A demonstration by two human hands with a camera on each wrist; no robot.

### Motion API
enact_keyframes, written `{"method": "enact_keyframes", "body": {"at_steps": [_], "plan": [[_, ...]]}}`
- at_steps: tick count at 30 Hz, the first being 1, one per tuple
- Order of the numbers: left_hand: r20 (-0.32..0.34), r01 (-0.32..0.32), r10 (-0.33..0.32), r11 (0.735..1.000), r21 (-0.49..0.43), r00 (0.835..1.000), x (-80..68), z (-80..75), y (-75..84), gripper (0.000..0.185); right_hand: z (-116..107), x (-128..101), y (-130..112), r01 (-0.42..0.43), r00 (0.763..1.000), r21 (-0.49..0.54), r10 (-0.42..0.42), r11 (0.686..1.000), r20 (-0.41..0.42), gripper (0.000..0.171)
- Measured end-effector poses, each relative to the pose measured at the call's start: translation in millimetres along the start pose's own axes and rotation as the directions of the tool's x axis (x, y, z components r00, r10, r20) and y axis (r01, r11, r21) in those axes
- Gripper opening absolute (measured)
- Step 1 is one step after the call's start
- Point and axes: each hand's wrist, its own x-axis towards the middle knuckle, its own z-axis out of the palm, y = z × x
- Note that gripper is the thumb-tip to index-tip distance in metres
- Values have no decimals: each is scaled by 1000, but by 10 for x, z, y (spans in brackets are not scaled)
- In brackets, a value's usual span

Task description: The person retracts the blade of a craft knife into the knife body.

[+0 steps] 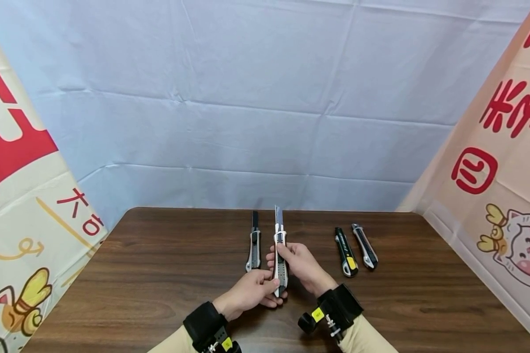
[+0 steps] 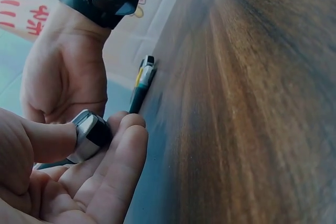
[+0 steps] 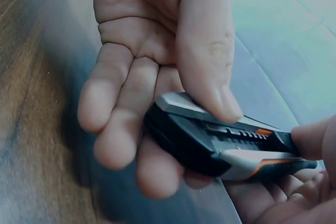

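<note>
Left hand (image 1: 253,290) pinches the butt end: thumb on top, fingers fairly straight underneath, gap closed down to the casing thickness. Right hand (image 1: 301,262) grips further forward, thumb at the slider zone, fingers curled under. Both have hold of the same silver-and-black snap-off utility knife with orange trim (image 1: 281,267), held between them over mid-table, nose pointing away from the person; its long bare silver blade (image 1: 279,215) sticks out past the nose. Height above the table: can't tell. Main risk, my read: a slip of the right thumb on the slider could jerk the blade, and right fingers creeping forward could meet the edge. The left pinch looks light, so a hard push could twist the butt out. Sideways load on that much blade could snap it. Just left lies a grey-and-black cutter with a black blade out (image 1: 254,250), pointing the same way; a left swing could brush it. To the right, well apart from the hands, a dark green-black cutter with a yellow patch (image 1: 345,252) and beside it a slim grey-and-black cutter (image 1: 365,247). Brown wood-grain table (image 1: 159,274) gives room either side, most to the left; far edge sits close behind the blade tip in the head view, pale blue cloth backdrop (image 1: 247,98) beyond
</note>
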Motion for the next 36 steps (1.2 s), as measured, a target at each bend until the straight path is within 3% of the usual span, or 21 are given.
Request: {"method": "enact_keyframes", "body": {"at_steps": [36], "plan": [[-15, 38, -37, 999, 29, 999, 28, -15, -43, 28, -17, -33, -16, 0, 997, -29, 2, 1000, 76, 42]]}}
